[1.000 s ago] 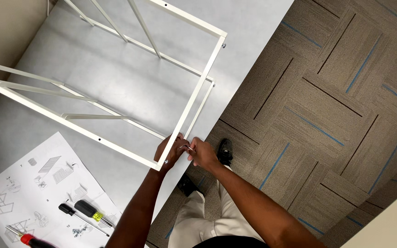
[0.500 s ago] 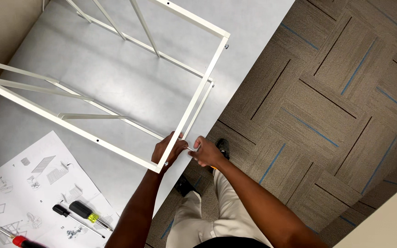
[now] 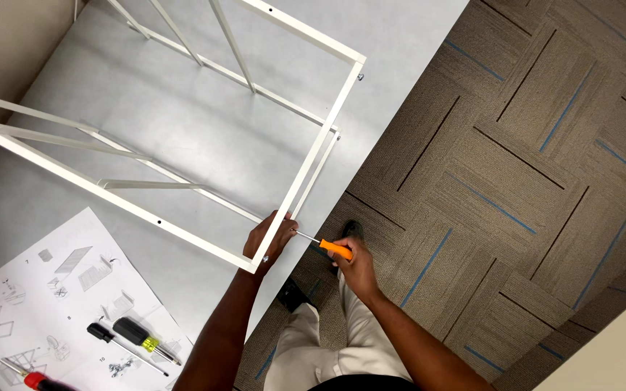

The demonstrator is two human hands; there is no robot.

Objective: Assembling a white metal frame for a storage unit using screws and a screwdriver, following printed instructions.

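Note:
A white metal frame (image 3: 306, 177) of thin bars lies on a grey table (image 3: 182, 123). My left hand (image 3: 266, 242) grips the frame's near corner at the table's edge. My right hand (image 3: 356, 268) holds an orange-handled screwdriver (image 3: 325, 246), its thin shaft pointing left with the tip at the frame's corner, right by my left fingers. A small screw head (image 3: 361, 76) shows on the frame's far right corner.
A white instruction sheet (image 3: 59, 304) with drawings lies at the lower left. On it rest a black-and-yellow screwdriver (image 3: 145, 339), a thin black one (image 3: 121, 347) and a red-handled tool (image 3: 32, 379). Brown patterned carpet (image 3: 530, 181) lies to the right, and my legs and dark shoes (image 3: 295, 293) are below.
My right hand has drawn back to the right from the frame's corner, and the orange screwdriver now shows in it, tip against the corner. My left hand stays on the corner.

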